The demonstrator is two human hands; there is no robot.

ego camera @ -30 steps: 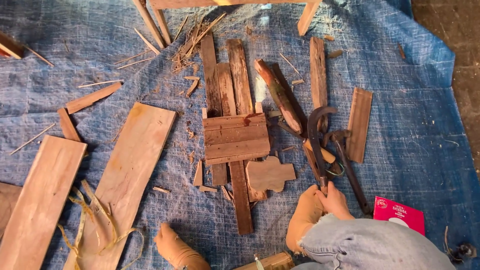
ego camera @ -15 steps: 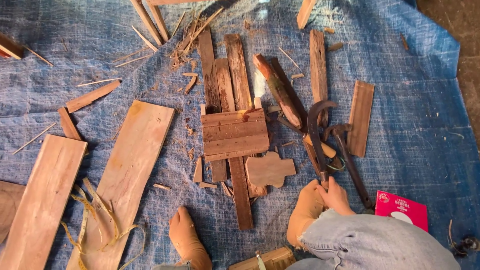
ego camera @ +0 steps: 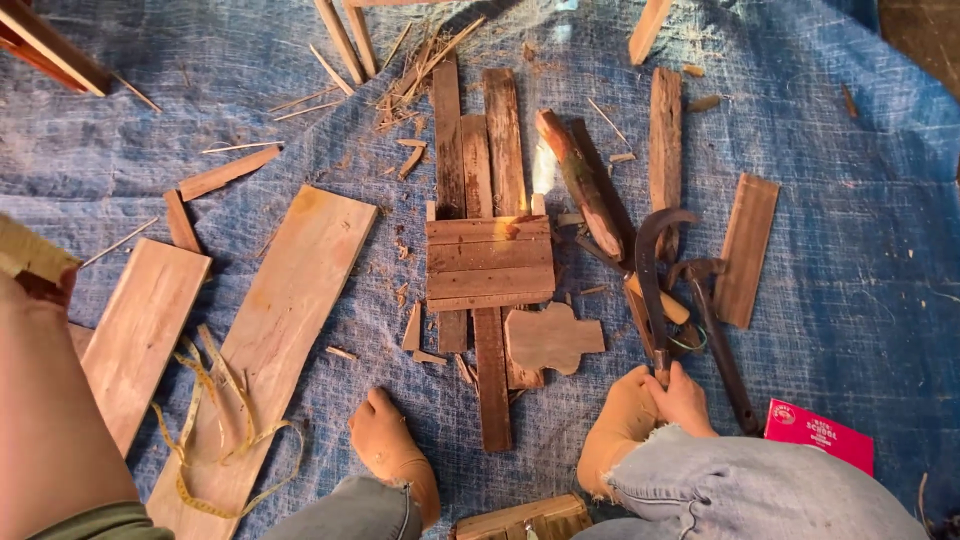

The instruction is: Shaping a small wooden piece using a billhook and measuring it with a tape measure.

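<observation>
One of your hands, the right hand (ego camera: 685, 398), grips the sickle (ego camera: 650, 290) handle; your left hand (ego camera: 40, 290) clutches a wood piece (ego camera: 30, 255).

We see a blue tarp (ego camera: 850, 260) covering the ground. Two wide planks (ego camera: 285, 310) lie side by side at left, with a yellow measuring tape (ego camera: 215, 400) looped across the nearer one. At centre, narrow slats (ego camera: 480, 150) run under a short panel of joined boards (ego camera: 488, 262). A curved-edged cut-out (ego camera: 552, 338) lies just below it. A red packet (ego camera: 818, 435) rests at lower right.
</observation>
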